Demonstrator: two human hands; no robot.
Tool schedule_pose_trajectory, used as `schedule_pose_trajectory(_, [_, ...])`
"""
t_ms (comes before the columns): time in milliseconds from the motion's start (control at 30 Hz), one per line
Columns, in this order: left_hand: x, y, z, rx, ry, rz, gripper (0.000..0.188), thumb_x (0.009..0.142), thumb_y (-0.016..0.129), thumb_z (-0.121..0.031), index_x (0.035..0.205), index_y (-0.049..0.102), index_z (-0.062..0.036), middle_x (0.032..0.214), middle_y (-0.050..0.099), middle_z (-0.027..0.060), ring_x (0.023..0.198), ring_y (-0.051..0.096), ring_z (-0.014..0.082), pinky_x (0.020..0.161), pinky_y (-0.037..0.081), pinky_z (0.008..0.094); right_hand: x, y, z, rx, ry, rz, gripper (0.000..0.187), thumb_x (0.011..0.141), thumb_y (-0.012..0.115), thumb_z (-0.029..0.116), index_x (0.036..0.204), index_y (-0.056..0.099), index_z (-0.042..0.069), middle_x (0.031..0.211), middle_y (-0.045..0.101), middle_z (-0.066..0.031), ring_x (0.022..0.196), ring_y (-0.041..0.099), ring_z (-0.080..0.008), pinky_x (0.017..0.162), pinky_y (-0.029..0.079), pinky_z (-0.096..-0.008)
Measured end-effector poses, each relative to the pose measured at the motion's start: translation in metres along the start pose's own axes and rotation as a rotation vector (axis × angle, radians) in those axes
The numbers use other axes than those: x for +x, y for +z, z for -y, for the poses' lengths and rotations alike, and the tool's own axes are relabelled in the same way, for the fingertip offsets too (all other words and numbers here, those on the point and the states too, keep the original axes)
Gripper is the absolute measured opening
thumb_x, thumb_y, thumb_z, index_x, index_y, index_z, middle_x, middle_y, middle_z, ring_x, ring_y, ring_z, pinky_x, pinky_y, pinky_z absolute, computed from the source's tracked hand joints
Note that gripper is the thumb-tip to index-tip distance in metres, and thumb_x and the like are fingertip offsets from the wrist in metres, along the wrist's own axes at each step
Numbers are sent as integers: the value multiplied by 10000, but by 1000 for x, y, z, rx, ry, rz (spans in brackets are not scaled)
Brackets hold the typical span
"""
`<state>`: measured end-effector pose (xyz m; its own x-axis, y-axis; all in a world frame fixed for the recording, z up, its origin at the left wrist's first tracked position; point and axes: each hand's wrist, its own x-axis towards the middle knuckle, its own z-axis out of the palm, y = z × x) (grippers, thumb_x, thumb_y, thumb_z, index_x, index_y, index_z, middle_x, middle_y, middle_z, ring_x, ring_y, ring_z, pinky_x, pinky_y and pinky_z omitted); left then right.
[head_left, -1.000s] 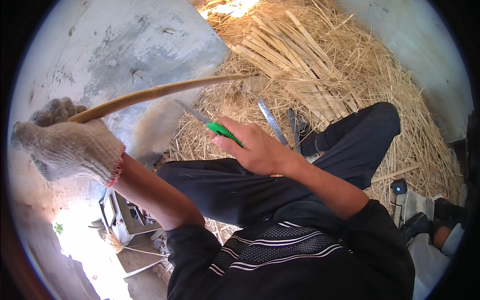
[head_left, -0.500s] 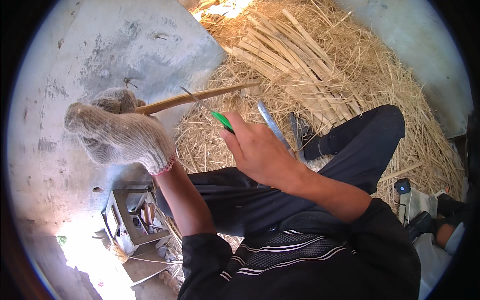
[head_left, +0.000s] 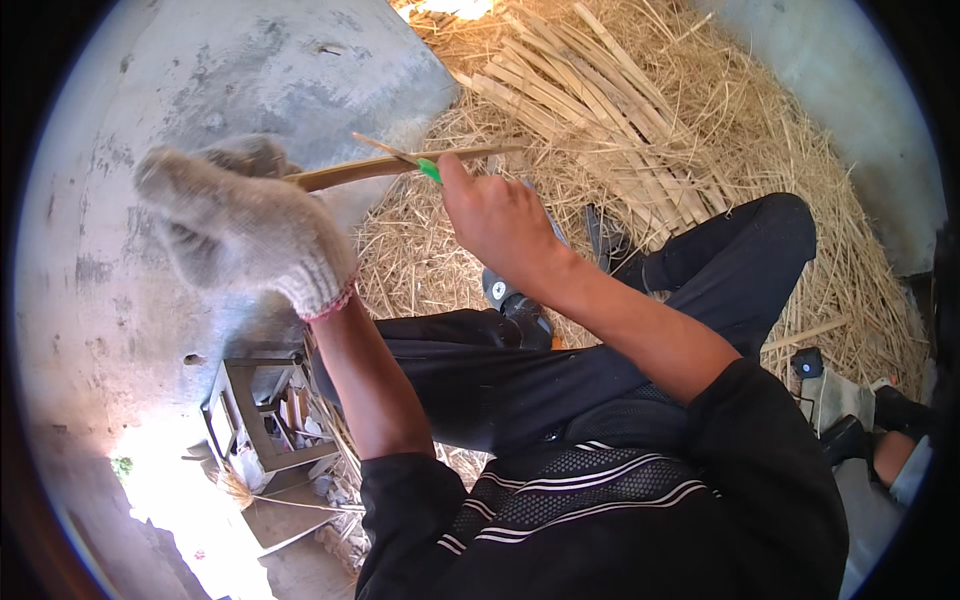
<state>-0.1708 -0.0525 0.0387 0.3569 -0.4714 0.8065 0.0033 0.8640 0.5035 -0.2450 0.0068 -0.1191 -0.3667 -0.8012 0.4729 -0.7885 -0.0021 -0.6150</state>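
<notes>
My left hand [head_left: 240, 220], in a knitted off-white glove with a red-edged cuff, is closed round one end of a flat wooden strip that looks like split bamboo [head_left: 360, 173]. The strip points right, over the straw. My bare right hand [head_left: 505, 220] grips a knife by its green handle [head_left: 430, 170]. Its thin blade [head_left: 383, 147] points up and left and lies across the strip. Whether the edge touches the strip I cannot tell. The glove hides the strip's held end.
Loose shavings and straw [head_left: 780, 190] cover the floor, with a bundle of split strips [head_left: 590, 110] on top. A pale wall [head_left: 90, 220] rises at the left. A small wooden frame stool [head_left: 260, 410] stands lower left. Part of another person [head_left: 890, 455] shows at the right edge.
Both hands have moved slightly upward with the strip and the knife. The knife blade now lies lower toward the strip. A shoe has come into view under my right wrist.
</notes>
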Motion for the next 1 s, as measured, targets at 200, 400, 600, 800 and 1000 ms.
schedule_pose_trajectory(200, [-1,-10,1,-110,-28,136,496,998,564,-403,622,497,-87,491,488,24,403,438,99,386,351,257,23,-52,-10,727,229,585,266,1027,410,286,1086,431,28,661,573,-155,528,593,-331,526,486,-449])
schedule_pose_trajectory(400, [8,-13,-19,-119,4,59,474,972,622,-376,629,497,-73,513,502,35,408,422,93,392,334,244,-14,-61,31,460,63,252,259,1020,465,250,1111,480,8,666,565,-212,594,587,-398,564,439,-457])
schedule_pose_trajectory(600, [19,-22,-33,-74,34,-14,475,957,639,-355,599,437,-118,500,420,-33,408,380,59,380,300,235,-25,-67,47,426,30,121,239,1001,505,183,1114,474,-26,580,557,-256,568,594,-457,506,425,-533])
schedule_pose_trajectory(800, [8,-18,-1,27,16,154,484,966,629,-351,567,485,-118,473,481,-26,384,421,58,383,328,230,-26,-69,53,448,143,231,217,1007,514,197,1111,523,8,607,555,-252,560,579,-439,524,425,-512])
schedule_pose_trajectory(1000, [-17,-8,15,-47,-13,131,483,977,621,-366,604,560,-66,491,551,22,418,504,63,411,382,241,-28,-41,25,185,158,160,216,991,539,214,1028,506,4,591,563,-257,586,601,-457,523,444,-545])
